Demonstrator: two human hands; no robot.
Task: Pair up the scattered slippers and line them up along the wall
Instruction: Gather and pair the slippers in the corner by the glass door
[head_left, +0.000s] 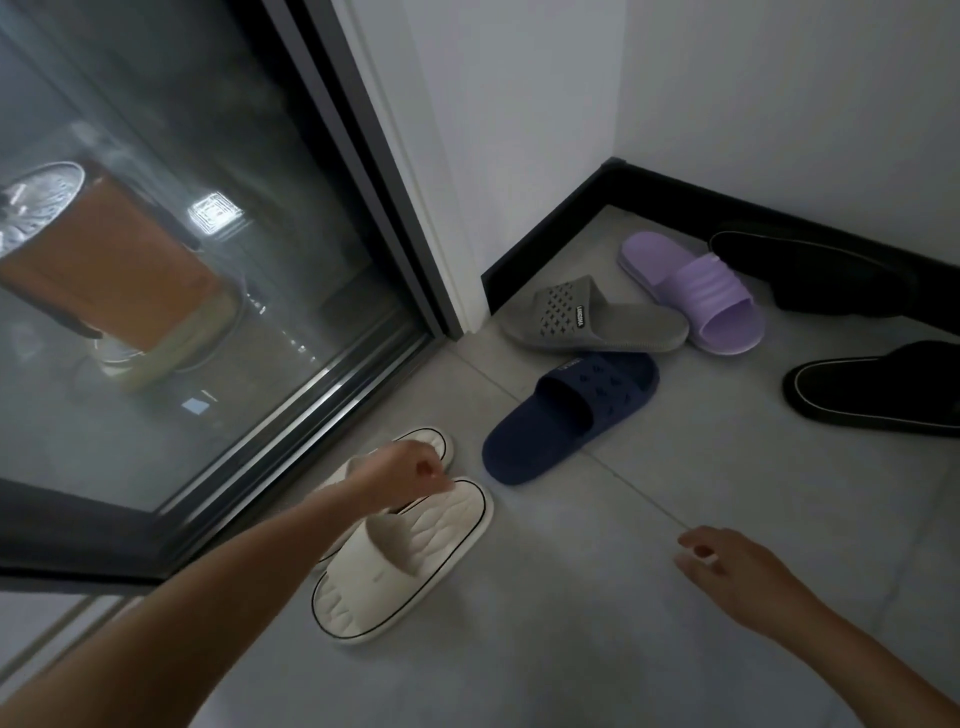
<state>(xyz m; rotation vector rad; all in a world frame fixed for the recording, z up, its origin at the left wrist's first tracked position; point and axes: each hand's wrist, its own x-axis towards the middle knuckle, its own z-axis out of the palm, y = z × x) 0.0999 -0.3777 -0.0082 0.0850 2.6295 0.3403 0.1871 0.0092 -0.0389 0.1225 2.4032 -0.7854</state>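
Two cream slippers (402, 564) lie side by side near the glass door (156, 291), and the left hand (402, 475) hovers over them, fingers curled inward, gripping nothing visible. The right hand (737, 571) hangs loosely curled and empty over the floor (597, 623) at near right. Grey (597, 319), navy (569, 415), purple (696, 291) and black slippers (872, 387) lie scattered toward the far corner.

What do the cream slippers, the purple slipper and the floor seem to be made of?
Cream slippers: probably soft moulded foam or rubber, matte; one-piece look with pressed wavy ridges and a thin dark line around the sole edge.
Purple slipper: likely moulded plastic or rubber, slight sheen; ribbed strap, smooth footbed.
Floor: seems to be light grey tile, matte; thin straight joint lines cross it.
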